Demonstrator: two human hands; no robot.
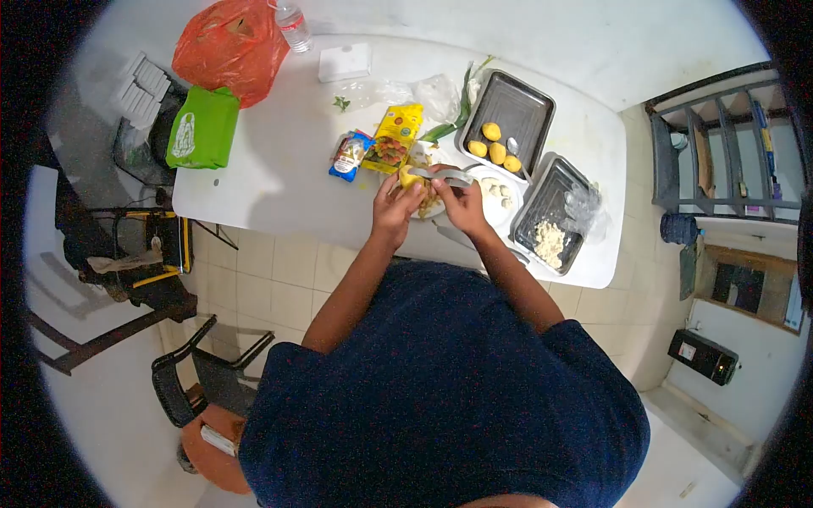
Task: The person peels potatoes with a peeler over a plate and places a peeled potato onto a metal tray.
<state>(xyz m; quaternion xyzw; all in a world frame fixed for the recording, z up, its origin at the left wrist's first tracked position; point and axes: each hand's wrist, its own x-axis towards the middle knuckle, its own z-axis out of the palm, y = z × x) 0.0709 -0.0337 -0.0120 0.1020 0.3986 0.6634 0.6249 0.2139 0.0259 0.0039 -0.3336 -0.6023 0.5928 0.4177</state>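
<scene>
Left hand [395,205]: closed round potato [409,179], over tabletop [279,186] near edge | Right hand [462,206]: holding grey tool [457,177] beside it | Progress: seemingly partway, scraps [430,201] below | Left: unclear; four potatoes [497,153] at far tray's [517,106] near edge, perhaps finished

**White desk: left-centre bare, centre and right loaded**

Rounded white desk [284,199] is used. Orange-red plastic bag [229,51] is parked at the far left corner, bottle [294,30] beside it; green bag [206,131] is set at the left edge. Along the far side: white box [345,62], crumpled clear plastic [434,95], small green sprig [341,103]. Yellow packet [398,131] and blue packet [348,159] are placed mid-desk, side by side. Two white plates [500,219] are seated near the front. Two dark trays [518,102] are laid at right, long green leaf [464,106] by the farther.
</scene>
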